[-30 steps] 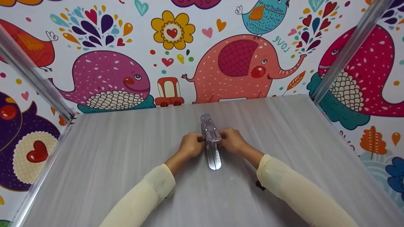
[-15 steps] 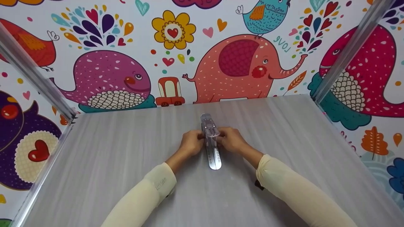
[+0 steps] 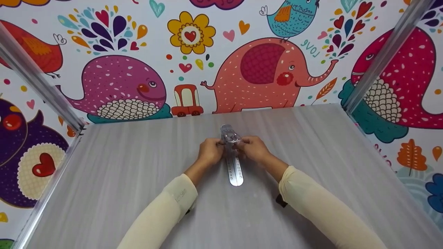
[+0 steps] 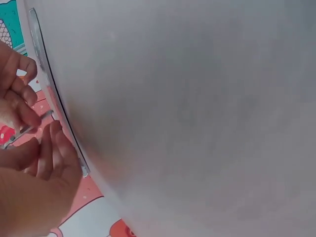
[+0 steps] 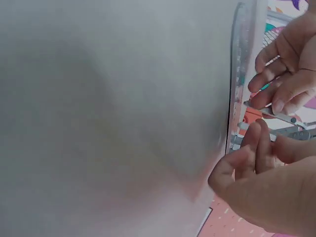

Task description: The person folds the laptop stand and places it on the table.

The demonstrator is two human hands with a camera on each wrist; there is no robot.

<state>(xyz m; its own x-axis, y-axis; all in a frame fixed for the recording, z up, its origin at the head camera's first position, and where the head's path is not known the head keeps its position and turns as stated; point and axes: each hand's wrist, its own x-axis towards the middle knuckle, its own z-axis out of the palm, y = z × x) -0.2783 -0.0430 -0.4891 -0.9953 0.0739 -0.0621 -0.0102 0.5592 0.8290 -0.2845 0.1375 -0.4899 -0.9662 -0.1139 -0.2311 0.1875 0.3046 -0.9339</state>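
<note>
A silver metal folding stand, like a laptop stand [image 3: 235, 173], stands lengthwise on the table with two rows of slots along its round-ended base bars. My left hand [image 3: 210, 151] pinches a thin metal arm of it from the left side. From the right, my right hand [image 3: 256, 150] pinches the opposite arm between thumb and fingers. Close up in the right wrist view, the left hand [image 5: 296, 54] is on one riveted arm [image 5: 279, 114] and the right hand [image 5: 276, 192] on the other. The fingers partly hide the stand's upper section.
The grey wood-grain table [image 3: 138, 155] runs back to a wall printed with cartoon animals [image 3: 259, 79]. Metal posts stand at the back left [image 3: 45, 79] and back right [image 3: 377, 58] corners.
Both hands have shifted slightly toward the back wall. The stand's raised part has moved back with them, uncovering more of the slotted base, which stays in place.
</note>
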